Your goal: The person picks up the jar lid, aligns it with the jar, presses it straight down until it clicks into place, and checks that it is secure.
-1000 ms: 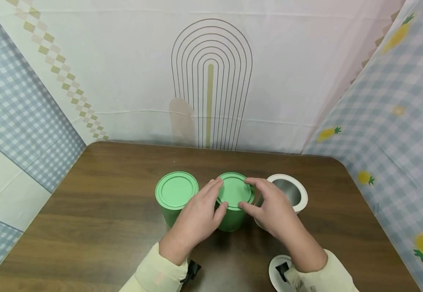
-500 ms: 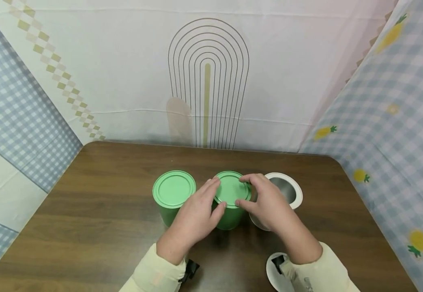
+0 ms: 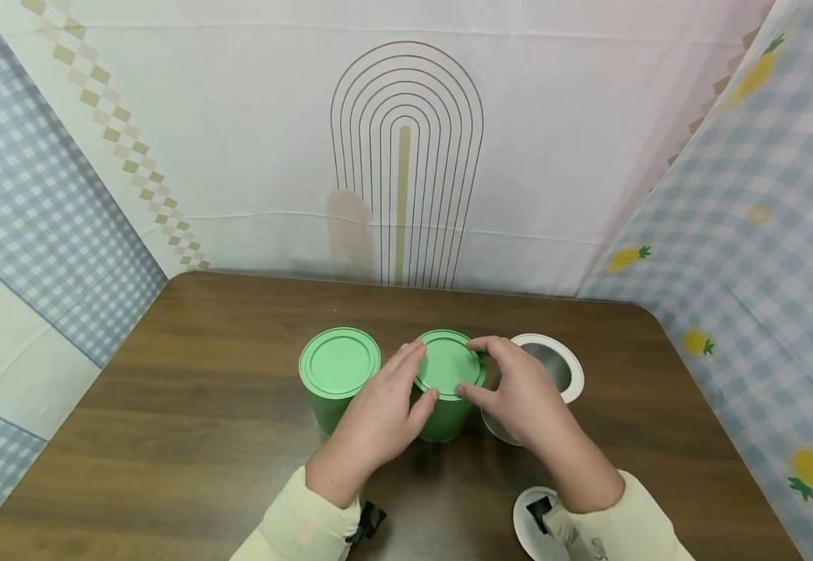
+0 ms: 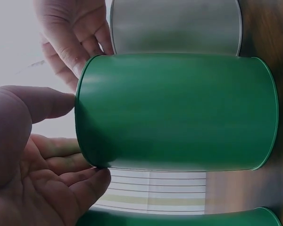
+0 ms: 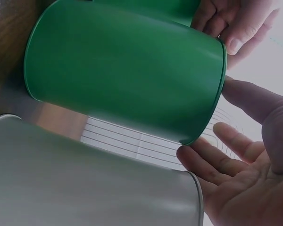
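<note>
A green cylindrical can [image 3: 443,425] with a lighter green lid [image 3: 450,362] stands upright in the middle of the table. My left hand [image 3: 383,409] grips the lid's edge from the left, thumb at the near rim and fingers farther round. From the right, my right hand [image 3: 527,393] grips the same edge, its thumb close to the left thumb. Both wrist views show the fingertips right at the top rim of the green can, whose smooth side [image 4: 179,113] is bare of fingers. The lid sits level on top.
A second green can [image 3: 340,365], lidded, stands left, partly behind my left hand. To the right is an uncovered silver-white can [image 3: 576,374], partly covered by my right hand. A white round lid [image 3: 534,538] lies on the brown table [image 3: 167,436] beneath my right wrist.
Both hands keep their places at the green lid's rim. The head view shifts slightly; the cans and the white lid stay put.
</note>
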Tool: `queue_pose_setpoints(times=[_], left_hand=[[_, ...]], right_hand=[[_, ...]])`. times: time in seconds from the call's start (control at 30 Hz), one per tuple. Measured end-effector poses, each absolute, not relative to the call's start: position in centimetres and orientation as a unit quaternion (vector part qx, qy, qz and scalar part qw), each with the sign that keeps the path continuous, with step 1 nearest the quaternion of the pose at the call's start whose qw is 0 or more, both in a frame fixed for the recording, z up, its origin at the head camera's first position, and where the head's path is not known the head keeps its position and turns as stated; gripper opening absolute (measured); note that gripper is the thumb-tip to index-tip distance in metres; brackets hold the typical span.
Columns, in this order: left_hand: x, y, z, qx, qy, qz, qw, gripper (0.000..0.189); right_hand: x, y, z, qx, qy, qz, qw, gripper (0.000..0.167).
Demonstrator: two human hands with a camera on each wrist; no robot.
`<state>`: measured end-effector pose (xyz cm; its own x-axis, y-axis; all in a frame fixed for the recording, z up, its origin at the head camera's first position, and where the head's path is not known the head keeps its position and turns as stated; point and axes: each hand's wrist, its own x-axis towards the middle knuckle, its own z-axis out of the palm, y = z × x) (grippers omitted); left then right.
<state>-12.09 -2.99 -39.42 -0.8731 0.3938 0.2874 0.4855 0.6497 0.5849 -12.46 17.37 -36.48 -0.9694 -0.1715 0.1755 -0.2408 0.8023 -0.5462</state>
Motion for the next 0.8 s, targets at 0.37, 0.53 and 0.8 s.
queue_pose_setpoints(times=[0.37,0.53,0.8], left_hand=[[-11.7,-3.2,-38.5,-0.245,-0.893,-0.364,0.099,0.063],[-11.4,-3.3,-38.3,-0.262,-0.885,-0.369,0.113,0.064],[-11.0,-3.3,-38.7,-0.274,-0.877,-0.374,0.130,0.066]], right_hand=[[-11.7,17.8,-36.9,0.128,-0.937,0.305,0.110,0.051],[-11.4,17.9,-37.0,0.139,-0.933,0.306,0.131,0.048],[-10.4,18.2,-37.3,0.145,-0.927,0.315,0.143,0.051]])
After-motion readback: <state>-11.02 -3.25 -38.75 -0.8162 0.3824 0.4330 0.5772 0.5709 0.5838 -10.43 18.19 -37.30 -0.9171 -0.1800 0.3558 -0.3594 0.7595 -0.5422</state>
